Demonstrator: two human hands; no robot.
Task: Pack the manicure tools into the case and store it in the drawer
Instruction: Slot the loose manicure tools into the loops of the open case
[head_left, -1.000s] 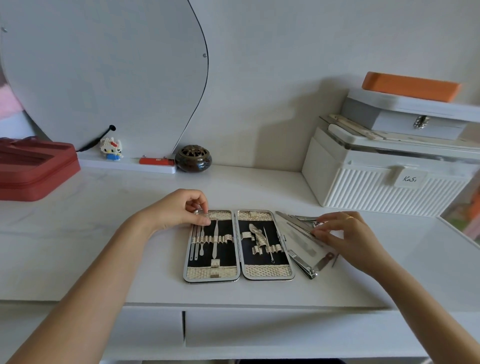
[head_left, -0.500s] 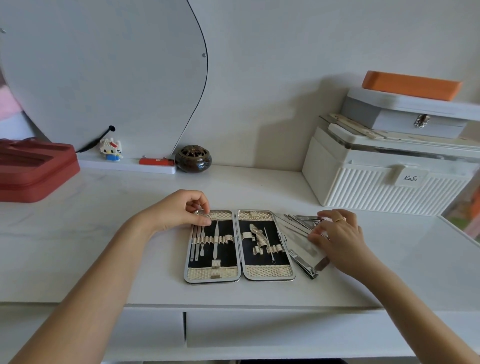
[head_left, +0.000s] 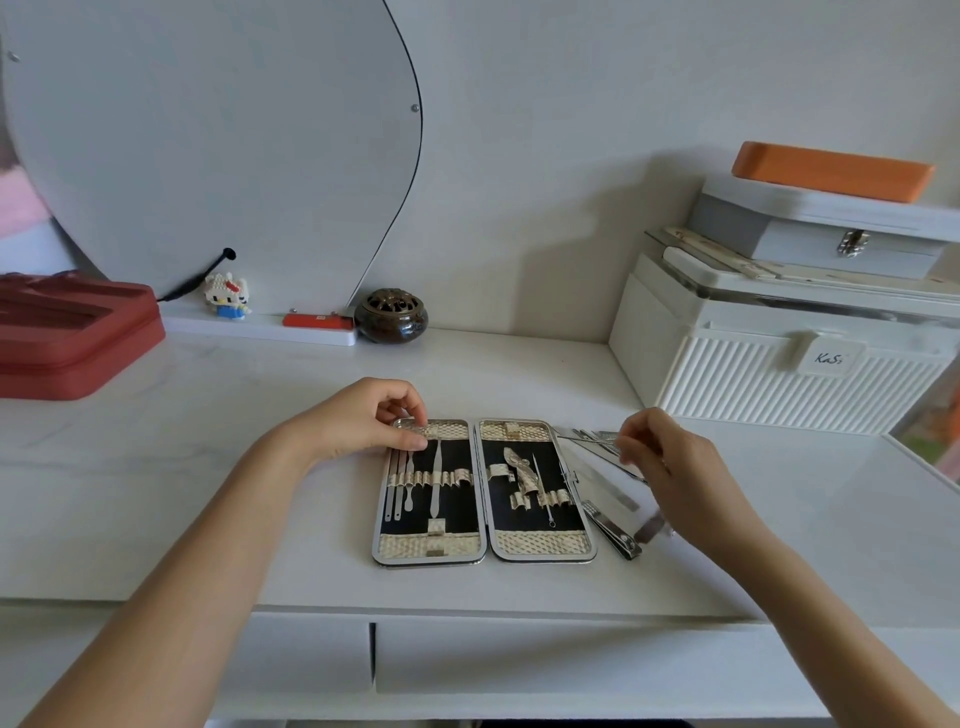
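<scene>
Your left hand (head_left: 363, 418) has its grip pinched together at the top left corner of the open case (head_left: 480, 491), thumb and forefinger closed on the end of a slim metal tool there; exactly which tool is hard to tell. Your right hand (head_left: 670, 467) hovers just above the loose tools (head_left: 608, 488) lying beside the case's right edge, fingers curled toward each other, but whether that grip has anything in it I cannot tell, since motion blur hides the fingertips.

From the single head view, the risks look like this. The loose pieces are thin, polished steel, overlapping in a fan, so picking one could drag or flick its neighbours toward the worktop (head_left: 208, 467) edge. The nail clipper (head_left: 615, 535) lies nearest that edge. The case's elastic loops look tight and narrow; a tool pushed in crooked may snag or pop another out. Pointed tips could prick you if you reach in blind.

The case is a flat hinged rectangle with a metal rim, black lining and pale woven-textured pockets and loops. Several slender tools already sit in it; some loops are empty. The worktop is smooth, glossy white, so the steel will slide easily. A closed drawer (head_left: 545, 654) shows below the front edge, white and handle-free.
</scene>
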